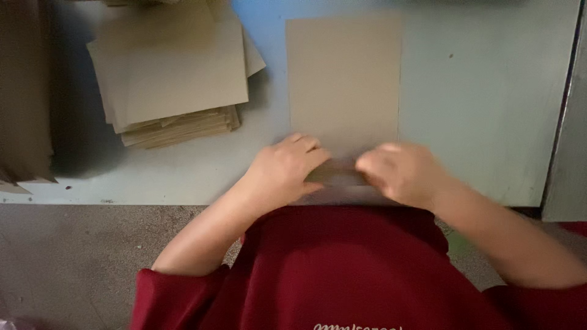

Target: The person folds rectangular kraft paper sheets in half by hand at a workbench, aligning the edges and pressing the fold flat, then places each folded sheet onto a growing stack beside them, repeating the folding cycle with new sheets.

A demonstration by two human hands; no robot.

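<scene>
A flat sheet of grey-brown cardboard lies on the pale blue-grey table, its long sides running away from the person and its near end drawn right up to the table's front edge, where both hands can work it without reaching. The left hand rests on the sheet's near left corner with fingers curled down and the thumb tucked toward the middle; the right hand sits on the near right corner, blurred, fingers bent over in the same way. Between them a narrow darker strip of the same board shows, apparently the near edge lifted or turned over, and both hands seem to pinch or press it, though the blur leaves it unclear how firmly each one grips. The two-handed hold keeps the strip even across the sheet's width. Toward the far left corner of the table sits a loose stack of similar cardboard sheets, slightly fanned, well apart from the working sheet yet within arm's reach. More brown board stands at the table's left edge.
</scene>
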